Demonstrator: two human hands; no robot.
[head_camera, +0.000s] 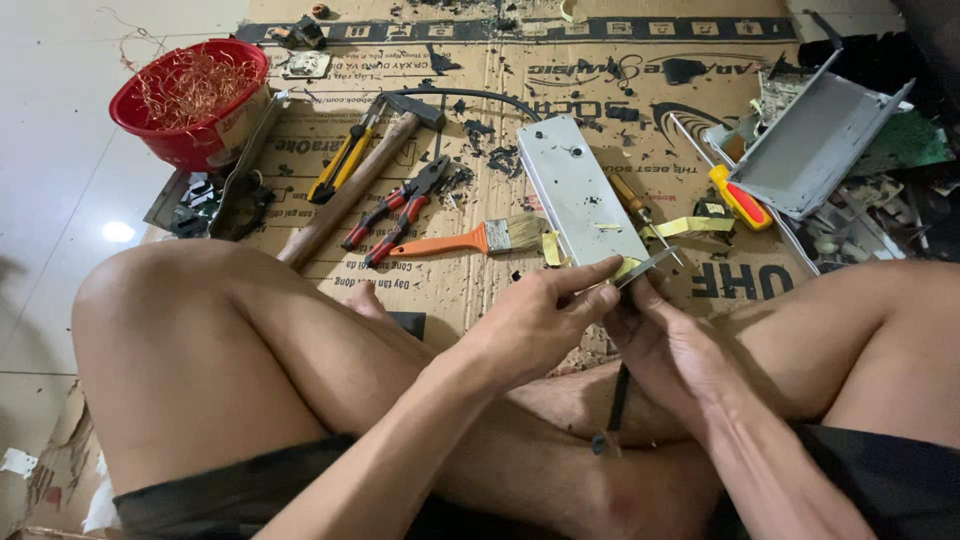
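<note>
A flattened brown cardboard sheet (470, 275) covers the tiled floor (60, 180) and carries everything; bare tile lies open to the left. A person sits cross-legged at its near edge. Right of centre, a bent grey sheet-metal housing (815, 140) stands tilted among circuit scraps. A long flat grey metal panel (580, 195) lies lengthwise, its near end at the hands. The left hand (530, 325) has its grip pinched together, thumb and forefinger closed on a thin grey metal strip (645, 267) at the panel's near corner. The right hand (665, 345) meets it from below, fingers pressed on the same strip. A red plastic bowl (190, 100) of tangled copper wire sits far left. Between bowl and panel lie a wooden-handled hammer (350, 185), red-handled pliers (400, 210), and an orange-handled paintbrush (470, 240). A red-and-yellow screwdriver (740, 198) rests beside the housing.
</note>
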